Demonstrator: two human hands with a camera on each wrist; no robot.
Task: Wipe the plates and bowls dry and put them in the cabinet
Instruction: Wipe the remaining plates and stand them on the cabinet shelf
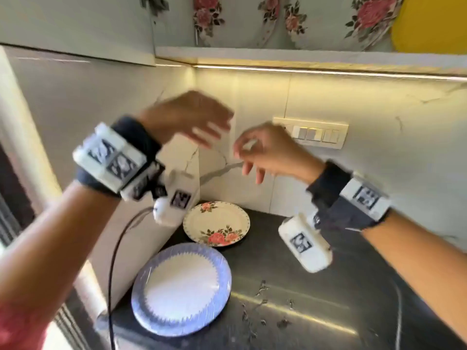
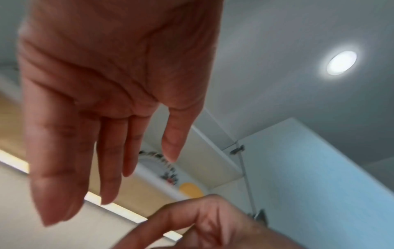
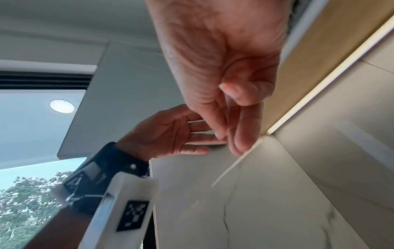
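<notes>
Two plates lie on the black counter (image 1: 328,286): a floral plate (image 1: 216,223) in the corner and, nearer me, a blue-rimmed white plate (image 1: 180,289). Both hands are raised well above them, in front of the wall. My left hand (image 1: 212,132) is blurred, with straight fingers and nothing in it; the left wrist view shows its bare palm (image 2: 106,168). My right hand (image 1: 250,157) hangs just to its right with loosely curled fingers, and it too holds nothing (image 3: 230,118). No cloth is in view.
Overhead, the cabinet shelf (image 1: 278,53) holds upright floral plates (image 1: 209,18) and a yellow plate (image 1: 429,24). A switch panel (image 1: 316,135) sits on the wall behind my right hand. Small dark scraps (image 1: 262,299) lie on the counter. A black cable (image 1: 113,261) hangs from my left wrist.
</notes>
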